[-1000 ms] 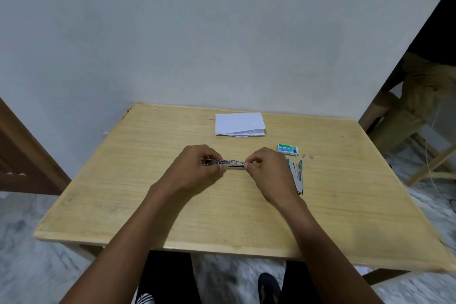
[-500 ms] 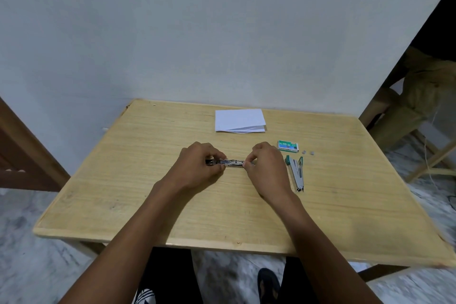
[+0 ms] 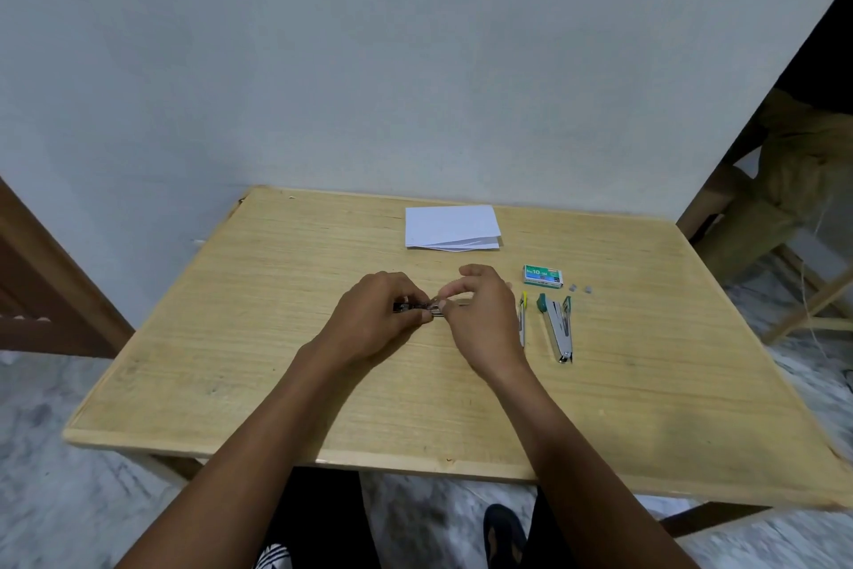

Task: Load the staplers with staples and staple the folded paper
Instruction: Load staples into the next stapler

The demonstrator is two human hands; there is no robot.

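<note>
My left hand (image 3: 376, 321) grips a small dark stapler (image 3: 417, 307) low over the middle of the wooden table (image 3: 277, 374). My right hand (image 3: 484, 319) pinches the stapler's right end with thumb and forefinger; its other fingers are raised. A second stapler (image 3: 558, 328) with a green end lies open to the right. A thin metal part with a yellow tip (image 3: 522, 319) lies between it and my right hand. A green staple box (image 3: 543, 276) sits behind them, with two small staple pieces (image 3: 580, 289) beside it. The folded white paper (image 3: 451, 228) lies near the far edge.
A grey wall stands directly behind the table. A wooden door frame (image 3: 41, 291) is at the left, and a wooden stool or chair (image 3: 794, 254) at the right. My legs and a dark shoe (image 3: 503, 531) show below the table's front edge.
My right hand has shifted left along the stapler and its outer fingers have lifted. The yellow-tipped metal part beside it is now uncovered. The left hand keeps its grip.
</note>
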